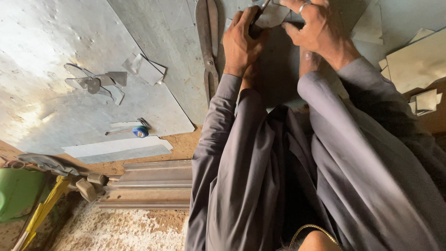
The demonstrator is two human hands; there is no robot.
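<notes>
I squat over a large grey metal sheet [278, 69] on the floor, in grey clothes. My left hand [241, 42] is closed around a thin dark marking tool [261, 8] whose tip points at a small lighter metal piece [274, 17] lying on the sheet. My right hand [316, 28], with a ring on one finger, presses down on that piece with its fingers bent. Large tin snips [207, 46] lie on the sheet just left of my left hand.
Small metal offcuts [95, 83] and a folded scrap [144, 69] lie on a big pale sheet [55, 46] at left, with a small blue object [140, 131] and flat strips [118, 148]. Metal channels [148, 183] and a green container [16, 193] sit below. More offcuts [418, 60] lie at right.
</notes>
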